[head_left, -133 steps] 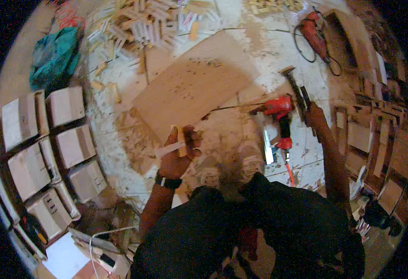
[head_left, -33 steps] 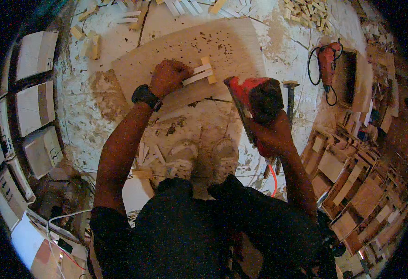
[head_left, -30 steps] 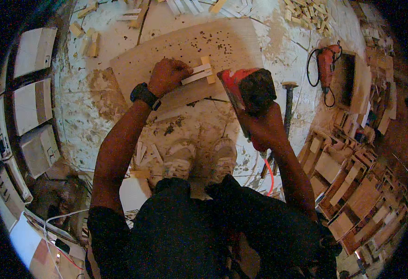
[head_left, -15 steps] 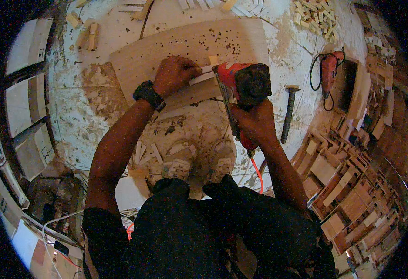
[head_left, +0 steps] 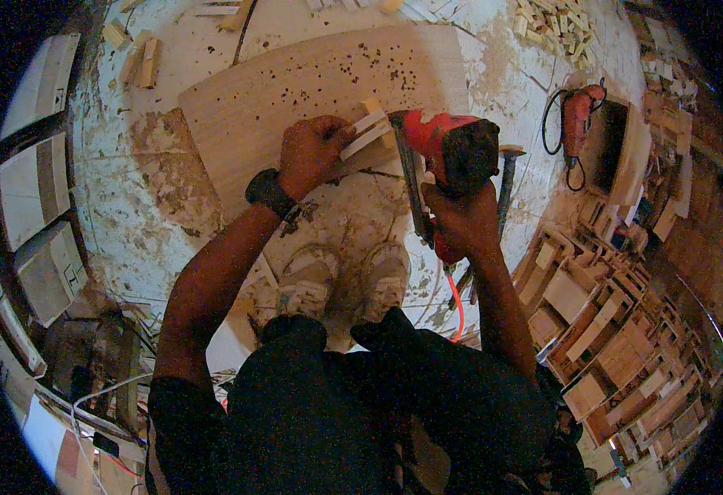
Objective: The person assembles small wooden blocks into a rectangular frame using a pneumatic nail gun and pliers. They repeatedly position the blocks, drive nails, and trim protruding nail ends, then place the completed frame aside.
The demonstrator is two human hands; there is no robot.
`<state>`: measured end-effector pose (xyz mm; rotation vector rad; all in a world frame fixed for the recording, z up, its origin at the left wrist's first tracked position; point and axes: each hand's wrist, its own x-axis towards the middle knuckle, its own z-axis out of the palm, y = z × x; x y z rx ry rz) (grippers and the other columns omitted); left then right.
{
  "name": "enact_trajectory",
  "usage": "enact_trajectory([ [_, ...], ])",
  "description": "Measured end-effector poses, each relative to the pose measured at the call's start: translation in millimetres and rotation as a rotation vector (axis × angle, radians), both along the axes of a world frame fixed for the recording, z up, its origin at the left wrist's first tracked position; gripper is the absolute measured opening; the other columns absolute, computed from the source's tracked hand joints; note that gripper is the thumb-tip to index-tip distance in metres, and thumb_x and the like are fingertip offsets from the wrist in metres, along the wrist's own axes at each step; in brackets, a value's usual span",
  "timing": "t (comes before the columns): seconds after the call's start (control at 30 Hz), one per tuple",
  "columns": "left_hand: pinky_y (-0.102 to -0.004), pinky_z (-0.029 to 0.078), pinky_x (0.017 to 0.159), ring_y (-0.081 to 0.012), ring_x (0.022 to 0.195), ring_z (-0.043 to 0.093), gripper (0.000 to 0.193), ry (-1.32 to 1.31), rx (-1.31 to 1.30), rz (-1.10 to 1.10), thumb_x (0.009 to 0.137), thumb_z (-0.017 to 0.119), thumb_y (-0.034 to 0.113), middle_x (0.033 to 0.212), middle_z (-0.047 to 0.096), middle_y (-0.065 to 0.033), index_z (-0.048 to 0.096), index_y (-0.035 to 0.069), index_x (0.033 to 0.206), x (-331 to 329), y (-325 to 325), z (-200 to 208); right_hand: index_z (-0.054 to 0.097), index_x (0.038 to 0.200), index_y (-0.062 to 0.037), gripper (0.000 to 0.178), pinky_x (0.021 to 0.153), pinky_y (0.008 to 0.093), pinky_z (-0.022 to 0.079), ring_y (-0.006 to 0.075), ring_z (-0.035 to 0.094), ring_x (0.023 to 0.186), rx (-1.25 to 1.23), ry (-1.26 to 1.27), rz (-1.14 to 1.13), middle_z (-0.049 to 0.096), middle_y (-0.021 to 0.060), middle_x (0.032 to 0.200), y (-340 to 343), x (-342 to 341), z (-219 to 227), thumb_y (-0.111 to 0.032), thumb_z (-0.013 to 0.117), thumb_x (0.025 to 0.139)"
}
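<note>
My left hand (head_left: 310,157), with a dark watch at its wrist, pinches narrow white wooden strips (head_left: 365,142). Their right ends meet a small pale wood block (head_left: 372,107). A red and black nail gun (head_left: 440,136) fills the grip of my right hand (head_left: 466,221). Its nose is close beside the right end of the strips; whether it touches them I cannot tell. Beneath the strips lies a broad curved wooden panel (head_left: 250,115), scattered with small dark specks on its far part.
A hammer (head_left: 506,186) lies right of the nail gun, partly hidden by it. Farther right are a red corded power tool (head_left: 574,124) and piled wooden pieces (head_left: 617,355). Small wood blocks (head_left: 555,29) are heaped at the far right. A red hose (head_left: 456,305) trails from the gun.
The nail gun has shifted slightly right, off the strip ends. My left hand has moved a little right and nearer, and the strips are more tilted, showing more of the block.
</note>
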<state>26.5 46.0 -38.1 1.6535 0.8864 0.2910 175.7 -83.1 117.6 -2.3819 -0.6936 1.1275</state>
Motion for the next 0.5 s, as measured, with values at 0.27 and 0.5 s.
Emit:
enact_trajectory([
  [0.27,-0.0312,0.051,0.061,-0.0216,0.061,0.065,0.026,0.044,-0.097,-0.021,0.082,0.059,0.026,0.073,0.067,-0.0137,0.069,0.002,0.086,0.3,2.9,3.1,0.061,0.084,-0.0026,0.019,0.057,0.0311,0.048,0.0123,0.057,0.06,0.09,0.0,0.097,0.062,0.0045,0.068,4.6,-4.6,-4.2,-0.012,0.067,0.069],
  [0.5,-0.0305,0.05,0.06,-0.0205,0.06,0.065,0.026,-0.017,-0.162,0.013,0.082,0.06,0.027,0.072,0.067,-0.0133,0.068,0.002,0.085,-1.7,1.3,0.1,0.06,0.079,-0.001,0.019,0.06,0.0375,0.048,0.0246,0.061,0.063,0.001,0.003,0.152,0.064,0.0113,0.072,6.3,-2.2,-3.3,-0.016,0.066,0.07],
])
